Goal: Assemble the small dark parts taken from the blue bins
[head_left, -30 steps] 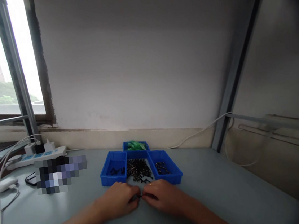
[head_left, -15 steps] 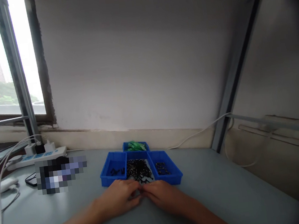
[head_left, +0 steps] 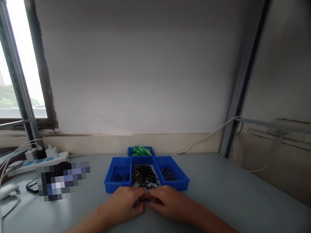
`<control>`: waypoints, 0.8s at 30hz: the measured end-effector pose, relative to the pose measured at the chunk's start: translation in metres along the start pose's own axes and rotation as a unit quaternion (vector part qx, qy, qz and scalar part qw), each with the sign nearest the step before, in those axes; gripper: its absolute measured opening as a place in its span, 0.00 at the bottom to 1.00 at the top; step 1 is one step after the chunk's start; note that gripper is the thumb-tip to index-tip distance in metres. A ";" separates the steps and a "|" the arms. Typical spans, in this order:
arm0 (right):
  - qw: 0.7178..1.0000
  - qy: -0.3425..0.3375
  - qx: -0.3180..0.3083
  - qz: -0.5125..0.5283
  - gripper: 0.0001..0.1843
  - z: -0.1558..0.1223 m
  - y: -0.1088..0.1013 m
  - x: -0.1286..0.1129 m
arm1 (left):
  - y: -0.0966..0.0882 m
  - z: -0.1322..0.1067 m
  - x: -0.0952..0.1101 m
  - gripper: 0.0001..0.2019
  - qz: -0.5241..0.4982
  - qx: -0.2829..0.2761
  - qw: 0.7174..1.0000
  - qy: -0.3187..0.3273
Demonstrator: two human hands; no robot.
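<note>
My left hand (head_left: 125, 203) and my right hand (head_left: 169, 203) meet at the fingertips, low over the table just in front of the blue bins. Both are closed in a pinch, and a small dark bit shows between them, too little of it to name. Right behind the fingers lies a pile of small dark screw-like parts (head_left: 144, 175). The left blue bin (head_left: 111, 188) holds a few black pieces (head_left: 121, 177). In the right blue bin (head_left: 182, 185) are several small metallic pieces (head_left: 168, 174).
Behind the pile stands a blue bin with green plastic packaging (head_left: 139, 151). At the left are a power strip (head_left: 61, 157) with plugs, a white adapter (head_left: 6, 191), cables and a blurred-out item (head_left: 64, 180). A metal post (head_left: 235, 121) rises at the right table edge.
The fingertips of my right hand have shifted slightly, leaving a small gap and a dark bit visible between the hands. The bins and parts have stayed where they were.
</note>
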State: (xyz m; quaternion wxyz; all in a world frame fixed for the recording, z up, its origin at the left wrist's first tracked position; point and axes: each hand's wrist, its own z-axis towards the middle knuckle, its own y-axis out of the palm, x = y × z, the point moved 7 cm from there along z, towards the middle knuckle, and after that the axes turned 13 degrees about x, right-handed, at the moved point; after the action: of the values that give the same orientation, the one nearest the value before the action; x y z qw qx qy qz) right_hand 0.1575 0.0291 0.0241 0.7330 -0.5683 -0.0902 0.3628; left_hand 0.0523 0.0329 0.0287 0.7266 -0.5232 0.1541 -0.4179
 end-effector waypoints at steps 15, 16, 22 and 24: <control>0.999 0.007 0.016 -0.044 0.09 0.003 -0.008 0.002 | -0.003 -0.001 0.003 0.06 0.023 0.017 0.999 0.035; 0.999 0.008 0.014 -0.041 0.10 0.003 -0.008 0.002 | -0.004 0.000 0.004 0.07 0.022 0.024 0.999 0.036; 1.000 -0.023 -0.014 -0.015 0.10 -0.001 0.003 -0.007 | -0.007 -0.003 0.016 0.07 0.011 0.028 0.993 0.110; 0.999 -0.032 -0.020 -0.014 0.09 -0.002 0.005 -0.008 | -0.007 -0.004 0.020 0.07 0.013 0.024 0.990 0.136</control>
State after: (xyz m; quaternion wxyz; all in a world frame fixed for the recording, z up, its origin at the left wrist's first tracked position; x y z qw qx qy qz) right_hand 0.1509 0.0232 0.0208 0.7234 -0.5695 -0.1286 0.3685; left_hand 0.0586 0.0142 0.0374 0.7164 -0.4420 0.2485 -0.4793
